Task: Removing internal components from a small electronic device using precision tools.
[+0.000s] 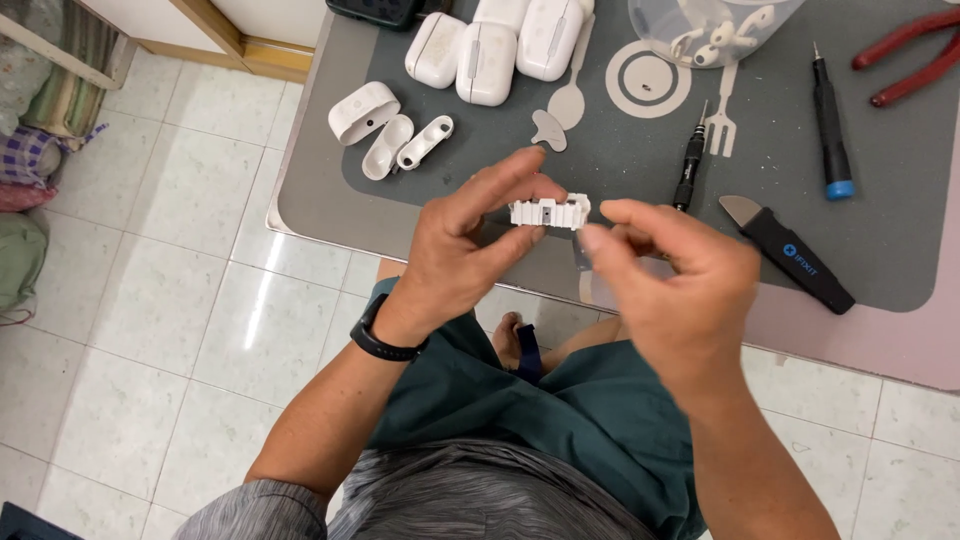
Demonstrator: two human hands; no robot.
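Head view. Left hand (460, 255) pinches a small white plastic part (549, 211) between thumb and fingers, above the table's (860, 335) near edge. Right hand (675, 285) is half curled at the part's right end; its grip is hidden. Further back on the grey mat (620, 160): one pry tool (790, 253), two screwdrivers (830, 120), one opened case (390, 130), three closed cases (490, 50). Red pliers (915, 55) and a clear dish (710, 30) are cut off.
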